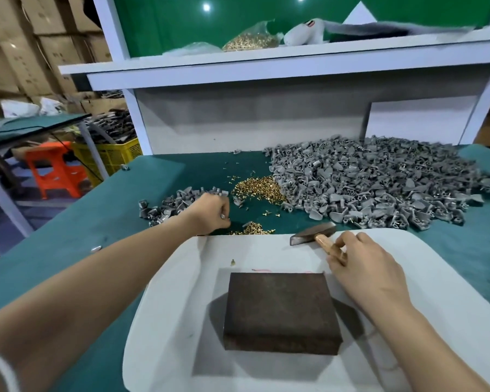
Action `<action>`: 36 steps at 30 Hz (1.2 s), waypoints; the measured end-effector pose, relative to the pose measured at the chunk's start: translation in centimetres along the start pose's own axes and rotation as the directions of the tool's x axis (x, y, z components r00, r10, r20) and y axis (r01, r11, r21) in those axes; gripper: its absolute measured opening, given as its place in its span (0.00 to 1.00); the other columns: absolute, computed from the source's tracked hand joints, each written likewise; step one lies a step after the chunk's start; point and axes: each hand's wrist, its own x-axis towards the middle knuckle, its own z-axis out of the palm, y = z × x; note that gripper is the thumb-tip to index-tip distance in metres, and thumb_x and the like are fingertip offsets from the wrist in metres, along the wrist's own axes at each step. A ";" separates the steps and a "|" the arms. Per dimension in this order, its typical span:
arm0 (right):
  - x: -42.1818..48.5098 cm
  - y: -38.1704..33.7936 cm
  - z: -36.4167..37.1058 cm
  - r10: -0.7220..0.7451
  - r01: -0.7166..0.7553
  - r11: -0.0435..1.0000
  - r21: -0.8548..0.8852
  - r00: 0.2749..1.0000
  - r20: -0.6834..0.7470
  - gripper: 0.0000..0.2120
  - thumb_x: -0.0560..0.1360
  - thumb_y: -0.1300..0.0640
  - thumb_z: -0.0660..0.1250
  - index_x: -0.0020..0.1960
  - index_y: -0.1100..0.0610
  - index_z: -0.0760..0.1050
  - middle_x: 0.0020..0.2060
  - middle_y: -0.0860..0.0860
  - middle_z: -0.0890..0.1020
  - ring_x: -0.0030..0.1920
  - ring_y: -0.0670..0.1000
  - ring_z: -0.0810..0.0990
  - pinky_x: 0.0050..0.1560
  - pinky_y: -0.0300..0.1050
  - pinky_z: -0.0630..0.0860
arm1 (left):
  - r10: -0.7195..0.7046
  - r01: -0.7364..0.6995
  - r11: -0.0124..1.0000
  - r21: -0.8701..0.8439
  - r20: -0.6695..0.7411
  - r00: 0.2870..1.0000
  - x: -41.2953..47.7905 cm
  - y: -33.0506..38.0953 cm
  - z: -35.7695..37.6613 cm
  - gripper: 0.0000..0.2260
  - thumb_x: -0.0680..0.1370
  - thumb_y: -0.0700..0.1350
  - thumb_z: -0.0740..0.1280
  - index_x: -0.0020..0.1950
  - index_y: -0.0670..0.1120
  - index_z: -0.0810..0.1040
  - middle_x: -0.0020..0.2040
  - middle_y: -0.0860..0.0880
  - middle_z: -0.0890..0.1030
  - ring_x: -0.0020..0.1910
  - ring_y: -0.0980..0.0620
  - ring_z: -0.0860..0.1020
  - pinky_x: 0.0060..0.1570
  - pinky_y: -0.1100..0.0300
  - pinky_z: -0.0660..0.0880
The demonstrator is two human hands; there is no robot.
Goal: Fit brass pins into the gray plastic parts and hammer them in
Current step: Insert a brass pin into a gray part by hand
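Looking down on a green bench [96,244], two bare forearms reach forward. The left hand [209,212] curls its fingers in beside a small scatter of brass pins [252,230] just to its right. Something tiny and shiny shows at the fingertips, but I cannot tell what it is or whether it is truly gripped. The right hand [362,267] wraps round the wooden handle of a hammer [313,233], whose head rests at the far edge of a white mat [167,292], just beyond the fingers. Nearer than both hands, between them, sits a dark metal block [280,312], bare on top and probably the striking surface. A bigger pin heap [258,188] lies beyond the left hand. The gray plastic parts [379,188] spread in a wide mound beyond the right hand, with a smaller cluster [167,209] to the left hand's left. A pin this small could slip and vanish among the loose ones. A part set crooked on the block could skid or bend its pin under a blow, and steadying fingers would sit in the hammer's path. One stray pin [233,261] lies on the mat between left hand and block, where it could tilt a part. Far beyond, a shelf [351,52] carries a bag of pins [249,41].
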 end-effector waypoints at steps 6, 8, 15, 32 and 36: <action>-0.6 -1.5 -1.4 -0.197 0.351 0.860 0.371 0.898 -0.393 0.10 0.75 0.54 0.69 0.56 0.53 0.77 0.47 0.48 0.77 0.47 0.49 0.78 0.48 0.44 0.75 | -0.082 -0.083 0.647 -0.758 -0.177 0.981 -6.4 5.4 -1.6 0.07 0.74 0.37 0.69 0.37 0.46 0.78 0.26 0.52 0.75 0.25 0.58 0.71 0.30 0.67 0.70; -1.6 -3.0 -1.9 -0.349 0.560 0.690 0.458 0.813 -0.467 0.10 0.73 0.58 0.69 0.54 0.53 0.78 0.43 0.46 0.79 0.42 0.42 0.78 0.46 0.38 0.76 | 0.004 -0.167 0.498 -0.851 -0.191 0.982 -9.4 7.8 -1.1 0.09 0.75 0.35 0.69 0.37 0.47 0.77 0.26 0.52 0.74 0.25 0.56 0.70 0.30 0.67 0.69; -3.1 -4.4 -1.9 -0.436 0.661 0.542 0.519 0.749 -0.499 0.12 0.70 0.61 0.69 0.50 0.48 0.79 0.39 0.40 0.81 0.38 0.42 0.81 0.39 0.53 0.79 | 0.044 -0.211 0.339 -0.917 -0.209 0.977 -11.8 10.3 -0.3 0.06 0.75 0.33 0.66 0.39 0.42 0.75 0.26 0.50 0.72 0.24 0.55 0.69 0.30 0.66 0.69; -2.9 -4.4 -2.0 -0.322 0.467 0.445 0.765 0.880 -0.349 0.07 0.67 0.62 0.69 0.39 0.51 0.77 0.36 0.45 0.81 0.38 0.48 0.81 0.44 0.35 0.78 | 0.040 -0.223 0.140 -0.965 -0.219 0.975 -12.1 9.6 0.3 0.09 0.69 0.40 0.70 0.47 0.39 0.77 0.41 0.44 0.83 0.35 0.55 0.77 0.41 0.64 0.76; -3.0 -4.4 -1.9 -0.322 0.456 0.457 0.764 0.885 -0.336 0.08 0.67 0.62 0.70 0.40 0.50 0.78 0.37 0.45 0.81 0.40 0.48 0.82 0.45 0.35 0.78 | 0.069 -0.220 0.173 -0.960 -0.211 0.975 -12.2 9.3 0.5 0.09 0.73 0.33 0.69 0.52 0.39 0.80 0.45 0.46 0.84 0.42 0.54 0.82 0.46 0.63 0.78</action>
